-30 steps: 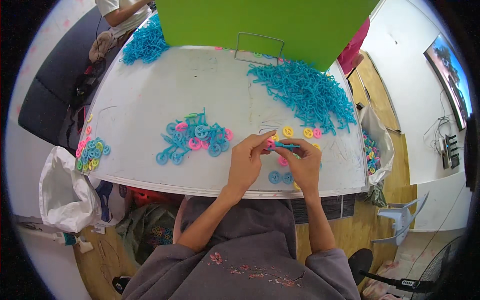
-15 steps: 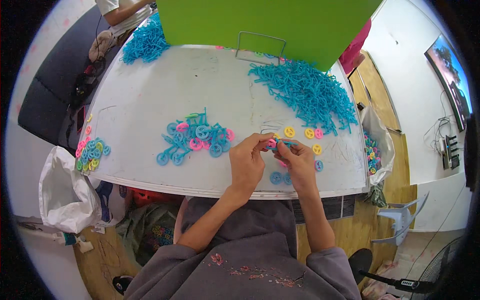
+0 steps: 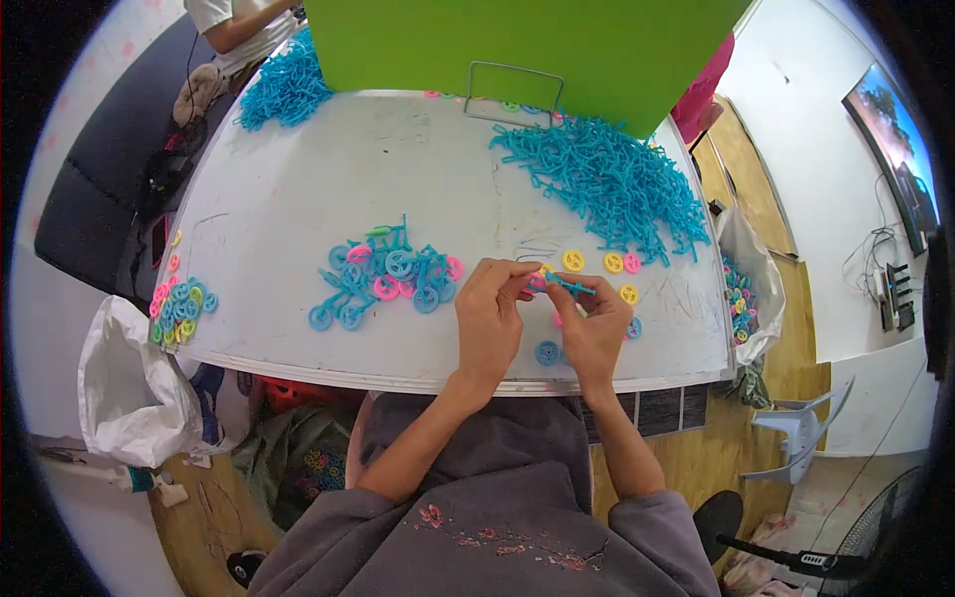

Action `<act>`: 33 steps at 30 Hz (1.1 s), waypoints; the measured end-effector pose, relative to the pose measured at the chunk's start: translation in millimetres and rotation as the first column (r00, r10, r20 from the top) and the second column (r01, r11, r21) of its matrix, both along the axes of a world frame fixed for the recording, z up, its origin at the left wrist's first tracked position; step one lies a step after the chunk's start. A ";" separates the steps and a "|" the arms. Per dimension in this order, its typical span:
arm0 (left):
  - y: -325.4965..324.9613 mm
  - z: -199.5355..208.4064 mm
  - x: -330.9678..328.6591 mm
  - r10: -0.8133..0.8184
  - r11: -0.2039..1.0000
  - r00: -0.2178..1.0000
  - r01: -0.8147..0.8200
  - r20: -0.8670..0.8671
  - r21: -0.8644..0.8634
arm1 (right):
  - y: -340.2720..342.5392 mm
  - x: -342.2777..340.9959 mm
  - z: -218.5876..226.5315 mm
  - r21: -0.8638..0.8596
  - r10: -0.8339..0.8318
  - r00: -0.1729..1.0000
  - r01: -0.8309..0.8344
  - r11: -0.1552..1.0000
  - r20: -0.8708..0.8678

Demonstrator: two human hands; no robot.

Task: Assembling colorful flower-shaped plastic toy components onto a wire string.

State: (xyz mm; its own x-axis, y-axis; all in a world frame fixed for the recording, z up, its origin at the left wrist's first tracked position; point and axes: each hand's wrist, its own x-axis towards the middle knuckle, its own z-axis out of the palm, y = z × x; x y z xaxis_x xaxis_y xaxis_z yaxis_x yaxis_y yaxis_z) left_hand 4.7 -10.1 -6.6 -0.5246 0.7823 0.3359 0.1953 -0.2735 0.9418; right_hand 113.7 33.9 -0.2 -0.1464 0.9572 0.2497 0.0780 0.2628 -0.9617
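Over the near right part of the table, my two hands meet fingertip to fingertip. My left hand (image 3: 491,320) pinches a small pink toy wheel (image 3: 537,283). In my right hand (image 3: 593,330) is a blue plastic toy-bike frame (image 3: 577,287), its end poking out to the right past the fingers. The wheel and the frame touch, but the fingers hide how they join. Around the right hand lie loose wheels: a yellow wheel (image 3: 573,261) beyond it, a pink wheel (image 3: 632,263) and a blue wheel (image 3: 548,353) nearer the table edge.
A pile of blue frames with wheels (image 3: 388,274) lies left of my hands. Loose blue frames (image 3: 607,184) heap at the far right, beside a green panel (image 3: 477,50). Small wheels (image 3: 182,306) cluster by the left edge. A white sack (image 3: 129,383) hangs there.
The blue frame has turned slightly and now sticks out further right of my fingers. My right hand has shifted a little left, covering a blue wheel. The rest looks the same.
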 end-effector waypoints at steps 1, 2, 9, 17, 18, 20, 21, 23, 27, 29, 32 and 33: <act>1.0 -1.5 -1.4 -0.014 1.000 1.000 0.014 -0.005 0.014 | 1.1 2.1 2.8 0.000 -0.003 1.000 0.003 1.000 0.001; 1.1 -0.7 -1.7 -0.017 1.000 1.000 0.017 -0.005 0.014 | 3.5 5.6 9.8 -0.058 0.059 0.998 -0.058 0.997 0.030; 0.6 19.6 13.5 0.017 0.998 0.988 -0.007 -0.157 0.068 | 15.3 22.1 3.4 -0.103 0.109 0.992 -0.115 0.988 -0.058; 6.7 3.1 32.6 -0.026 0.979 0.889 0.116 -0.457 0.170 | 9.4 34.3 12.6 -0.323 0.076 0.818 -0.308 0.895 -0.570; 4.8 4.6 34.5 -0.026 0.978 0.889 0.116 -0.457 0.171 | 10.5 35.6 11.5 -0.311 0.048 0.839 -0.253 0.916 -0.542; -0.1 8.6 38.0 -0.166 0.986 0.974 0.168 -0.153 -0.002 | 20.3 48.1 -2.7 -0.260 0.022 0.867 -0.173 0.950 -0.497; 0.1 6.7 37.1 -0.164 0.986 0.975 0.166 -0.151 0.000 | 22.5 51.2 -4.2 -0.206 -0.008 0.891 -0.096 0.974 -0.453; 1.7 -3.0 33.3 -0.046 0.996 0.814 -0.008 -0.579 -0.090 | 22.2 56.4 -0.8 -0.195 0.004 0.886 -0.106 0.975 -0.464; 8.7 -25.1 29.4 -0.079 0.986 0.769 -0.035 -0.634 -0.165 | 24.4 56.5 4.0 -0.150 0.057 0.922 -0.123 0.981 -0.384; 12.1 -29.6 22.7 -0.136 0.968 0.795 -0.020 -0.591 -0.249 | 23.1 53.5 9.7 -0.106 0.060 0.961 -0.092 0.990 -0.269; 7.2 5.9 14.1 -0.177 0.939 0.977 0.203 0.116 -0.279 | 26.9 53.6 13.1 -0.091 0.134 0.954 -0.164 0.982 -0.269; 5.9 8.5 8.6 -0.170 0.940 0.979 0.196 0.113 -0.281 | 25.3 52.7 15.0 -0.122 0.176 0.964 -0.203 0.972 -0.197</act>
State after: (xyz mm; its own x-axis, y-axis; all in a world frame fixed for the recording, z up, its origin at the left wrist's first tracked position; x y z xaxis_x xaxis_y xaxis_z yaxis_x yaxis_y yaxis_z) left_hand 13.3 -4.3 2.0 -0.3798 0.9241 0.0412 0.0826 -0.0105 0.9965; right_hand 166.4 59.3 14.8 -0.2928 0.9436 0.1546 -0.1413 0.1172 -0.9830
